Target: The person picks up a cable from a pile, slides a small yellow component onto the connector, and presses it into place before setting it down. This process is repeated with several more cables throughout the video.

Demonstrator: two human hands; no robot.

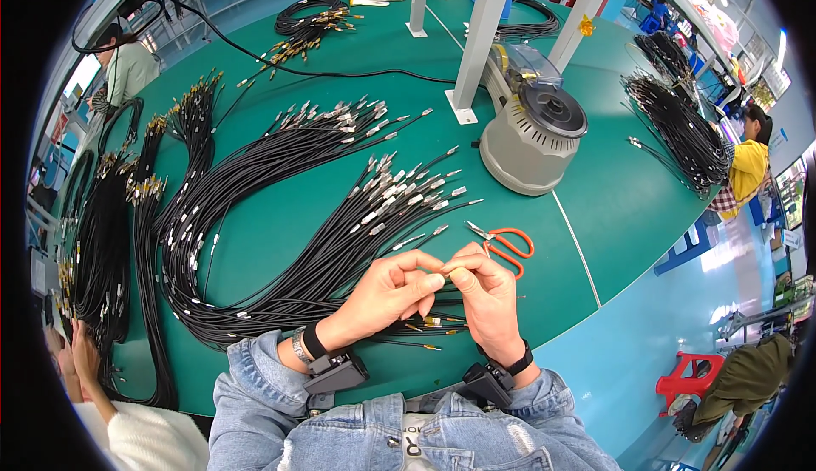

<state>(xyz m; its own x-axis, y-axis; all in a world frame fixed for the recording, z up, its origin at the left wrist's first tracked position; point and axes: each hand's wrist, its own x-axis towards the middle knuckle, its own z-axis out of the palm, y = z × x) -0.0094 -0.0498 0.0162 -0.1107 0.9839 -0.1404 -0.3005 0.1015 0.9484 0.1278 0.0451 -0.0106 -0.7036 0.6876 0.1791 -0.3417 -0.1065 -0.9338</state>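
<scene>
From where I stand, this looks like fine fingertip handling at the centre of the frame, so steadiness should count for more than force. The left hand would serve best as a calm anchor, its wrist level above the black cables. The right hand, just right of centre, could then make the small moves, pinching lightly so that nothing slips or bends. Parting the 2 thumbs slightly would give the worker a clearer view of the spot.

As for where things lie, the big cable bunch curves from the left of the frame toward the centre, running beside and beneath the left hand, with a few metal tips showing between the wrists. The grip is a tight pinch in both hands, the fingertips meeting or nearly so. They seem to have hold of a small piece, right at the fingertips rather than in either palm, but it is too covered for me to tell what it is. Farther right, the orange-handled scissors lie on the green tabletop, just beside the right hand.
</scene>
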